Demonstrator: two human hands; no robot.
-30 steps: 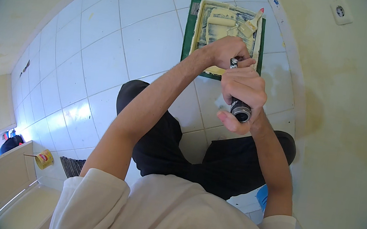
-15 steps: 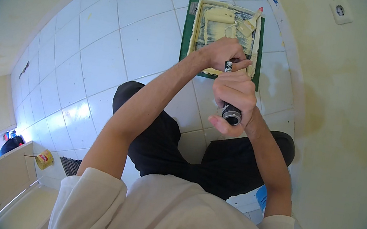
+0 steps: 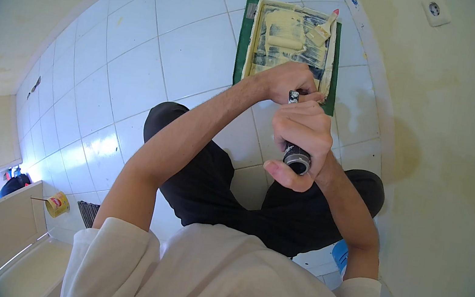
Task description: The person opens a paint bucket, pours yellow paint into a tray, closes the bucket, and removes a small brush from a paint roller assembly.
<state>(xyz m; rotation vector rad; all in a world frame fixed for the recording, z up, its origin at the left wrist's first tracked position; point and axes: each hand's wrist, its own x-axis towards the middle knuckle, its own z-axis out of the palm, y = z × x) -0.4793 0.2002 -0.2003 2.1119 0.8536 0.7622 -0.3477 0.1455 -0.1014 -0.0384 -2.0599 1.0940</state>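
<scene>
My right hand (image 3: pixel 307 128) is wrapped round the black, paint-spattered handle (image 3: pixel 297 159) of a paint roller, its hollow end pointing up at me. Just ahead of it, my left hand (image 3: pixel 289 82) is closed round the same handle farther down. The roller's cream-coated sleeve (image 3: pixel 285 44) lies crosswise in the paint tray (image 3: pixel 252 46), on streaks of cream paint over a dark bottom. Its lower shaft is mostly hidden behind my hands. A paintbrush (image 3: pixel 319 34) with cream bristles and a red handle tip rests in the tray's far right corner.
Under the tray lies a green sheet (image 3: pixel 241 57) on white floor tiles (image 3: pixel 192 37). A patchy yellowish wall (image 3: pixel 452 150) with a socket (image 3: pixel 435 10) rises at right. A yellow can (image 3: pixel 58 204) stands at lower left; a blue container (image 3: pixel 340 256) sits behind my right leg.
The roller sleeve has come nearer to me, from the tray's far end toward its middle. Both hands have drawn slightly back with the handle. The brush stays in its corner.
</scene>
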